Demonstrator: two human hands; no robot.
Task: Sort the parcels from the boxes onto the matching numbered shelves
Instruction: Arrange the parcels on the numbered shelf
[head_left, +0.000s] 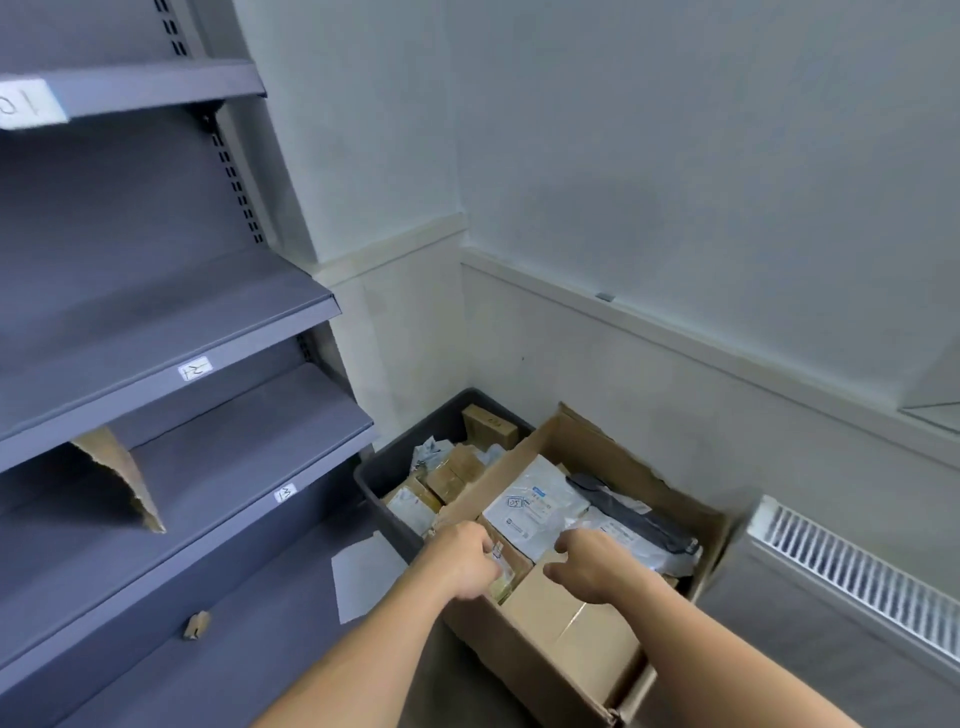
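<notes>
An open cardboard box (639, 462) on the floor holds several parcels: a white mailer marked 05 (535, 512), a dark grey mailer (623, 506) and a brown carton (571, 629). My left hand (462, 564) grips a small brown parcel with a white label (505, 569) at the box's left side. Just right of it, my right hand (592, 566) hovers over the carton with fingers loosely curled, holding nothing I can see. To the left stands the grey shelf unit, with labels 10 (26, 104), 12 (195, 370) and 13 (284, 492).
A dark grey tote (387, 467) with several small parcels sits behind the box in the corner. A torn cardboard piece (124, 478) lies on the shelf under label 12. A white sheet (363, 577) lies on the lowest shelf. A white radiator (857, 577) runs along the right wall.
</notes>
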